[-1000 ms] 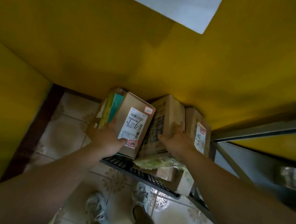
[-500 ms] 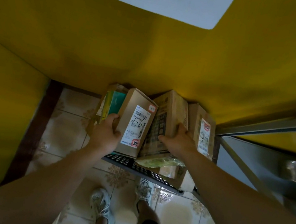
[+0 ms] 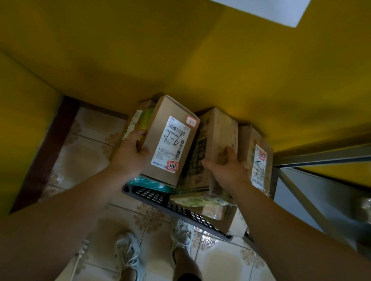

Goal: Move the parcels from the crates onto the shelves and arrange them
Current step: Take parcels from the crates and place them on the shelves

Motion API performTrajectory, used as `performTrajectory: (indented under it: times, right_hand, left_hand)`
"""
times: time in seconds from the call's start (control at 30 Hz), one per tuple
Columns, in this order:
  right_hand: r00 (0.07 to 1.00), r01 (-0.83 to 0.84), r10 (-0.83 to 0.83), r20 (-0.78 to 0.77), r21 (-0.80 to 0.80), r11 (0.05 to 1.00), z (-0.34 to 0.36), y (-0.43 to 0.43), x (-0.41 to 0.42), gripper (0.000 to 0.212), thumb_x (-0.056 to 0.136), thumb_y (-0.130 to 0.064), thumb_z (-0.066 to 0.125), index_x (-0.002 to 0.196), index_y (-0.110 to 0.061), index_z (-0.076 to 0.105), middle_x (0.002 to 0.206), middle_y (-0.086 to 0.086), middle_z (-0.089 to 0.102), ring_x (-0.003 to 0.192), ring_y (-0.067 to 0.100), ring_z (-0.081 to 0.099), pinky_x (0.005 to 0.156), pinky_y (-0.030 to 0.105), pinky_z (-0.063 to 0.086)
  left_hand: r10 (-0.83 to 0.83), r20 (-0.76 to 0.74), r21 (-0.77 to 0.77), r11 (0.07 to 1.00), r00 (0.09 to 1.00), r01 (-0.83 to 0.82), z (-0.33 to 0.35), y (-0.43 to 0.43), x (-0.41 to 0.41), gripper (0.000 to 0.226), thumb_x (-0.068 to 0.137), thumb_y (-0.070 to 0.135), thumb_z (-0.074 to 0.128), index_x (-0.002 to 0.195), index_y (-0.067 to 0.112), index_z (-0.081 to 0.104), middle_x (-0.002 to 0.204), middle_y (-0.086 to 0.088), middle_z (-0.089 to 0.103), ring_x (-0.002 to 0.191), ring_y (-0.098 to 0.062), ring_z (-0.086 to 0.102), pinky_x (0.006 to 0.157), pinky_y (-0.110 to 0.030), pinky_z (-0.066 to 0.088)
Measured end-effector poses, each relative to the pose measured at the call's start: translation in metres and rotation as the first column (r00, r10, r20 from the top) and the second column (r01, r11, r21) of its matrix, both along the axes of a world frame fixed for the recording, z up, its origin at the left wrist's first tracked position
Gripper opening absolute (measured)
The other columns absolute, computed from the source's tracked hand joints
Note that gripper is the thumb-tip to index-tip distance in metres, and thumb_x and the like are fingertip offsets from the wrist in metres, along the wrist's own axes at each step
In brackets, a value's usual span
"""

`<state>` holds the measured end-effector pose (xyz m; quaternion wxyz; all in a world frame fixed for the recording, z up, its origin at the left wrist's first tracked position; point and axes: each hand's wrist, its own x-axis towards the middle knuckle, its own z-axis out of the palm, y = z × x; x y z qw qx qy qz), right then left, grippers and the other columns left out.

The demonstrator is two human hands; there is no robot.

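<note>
**Where the shelf meets the yellow wall, both hands grip parcels**

Cardboard parcels stand upright side by side on the shelf; the parcel marked 1-6 sits over a teal packet, the left hand curled round its left edge; the right hand clasps the middle parcel; a labelled parcel stands just beside it.

You are in a small parcel store room. Brown cardboard boxes with white post labels and big hand-written numbers stand close together on a dark grey plastic shelf with little holes. A grey metal rack frame stands beside them. You see bright yellow walls and shiny cream floor tiles with brown flower marks.
</note>
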<state>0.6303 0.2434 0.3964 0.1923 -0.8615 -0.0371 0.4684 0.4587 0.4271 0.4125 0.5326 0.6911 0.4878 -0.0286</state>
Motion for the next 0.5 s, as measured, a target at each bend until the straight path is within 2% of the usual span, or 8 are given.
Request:
performTrajectory:
  times: [0.13,0.17,0.27,0.33,0.4,0.5]
  right_hand:
    - [0.998,-0.060,0.060,0.033,-0.020,0.998,0.002,0.005,-0.001,0.092,0.083,-0.061,0.063,0.154,-0.032,0.011,0.157,0.009,0.019,0.137,0.040,0.032,0.108,0.051,0.039]
    - [0.996,-0.083,0.084,0.043,-0.021,0.996,0.004,0.007,-0.001,0.090,0.085,-0.058,0.062,0.154,-0.028,0.012,0.157,0.010,0.018,0.139,0.040,0.029,0.110,0.051,0.037]
    - [0.962,-0.204,0.206,0.178,-0.032,0.979,0.013,0.016,-0.005,0.086,0.088,-0.055,0.059,0.154,-0.024,0.014,0.157,0.011,0.017,0.141,0.038,0.021,0.112,0.051,0.031]
    - [0.914,-0.268,0.250,0.319,0.014,0.963,0.020,0.025,-0.009,0.083,0.089,-0.055,0.056,0.154,-0.022,0.015,0.157,0.010,0.019,0.143,0.035,0.017,0.113,0.050,0.027]
    - [0.898,-0.274,0.209,0.388,0.119,0.954,0.026,0.037,-0.016,0.082,0.090,-0.056,0.055,0.154,-0.021,0.018,0.157,0.009,0.022,0.143,0.032,0.017,0.113,0.049,0.027]
    - [0.950,-0.167,0.083,0.300,0.266,0.949,0.035,0.055,-0.027,0.082,0.089,-0.062,0.053,0.155,-0.027,0.018,0.154,0.002,0.034,0.135,0.023,0.037,0.103,0.043,0.039]
  left_hand:
    - [0.032,0.029,-0.030,0.999,0.999,-0.032,0.001,0.004,-0.006,0.043,0.095,0.013,0.055,0.136,0.023,0.047,0.112,-0.001,0.067,0.096,-0.015,0.067,0.064,-0.016,0.054]
    - [0.040,0.038,-0.044,0.998,0.998,-0.039,0.002,0.005,-0.008,0.042,0.095,0.012,0.055,0.136,0.022,0.047,0.114,-0.002,0.067,0.097,-0.016,0.067,0.065,-0.017,0.056]
    - [0.147,0.080,-0.130,0.982,0.986,-0.136,0.006,0.009,-0.015,0.044,0.094,0.005,0.055,0.135,0.018,0.048,0.118,-0.007,0.066,0.102,-0.025,0.067,0.083,-0.040,0.058]
    - [0.237,0.074,-0.140,0.964,0.969,-0.225,0.012,0.011,-0.021,0.045,0.093,0.008,0.059,0.134,0.025,0.048,0.111,-0.001,0.069,0.092,-0.018,0.070,0.073,-0.032,0.059]
    - [0.295,0.083,-0.169,0.946,0.952,-0.279,0.018,0.012,-0.026,0.044,0.093,0.013,0.060,0.131,0.032,0.049,0.104,0.005,0.070,0.083,-0.013,0.071,0.062,-0.026,0.058]
    - [0.407,0.127,-0.331,0.877,0.904,-0.349,0.027,0.012,-0.025,0.039,0.095,0.011,0.055,0.126,0.034,0.049,0.105,0.001,0.069,0.091,-0.019,0.071,0.070,-0.038,0.059]
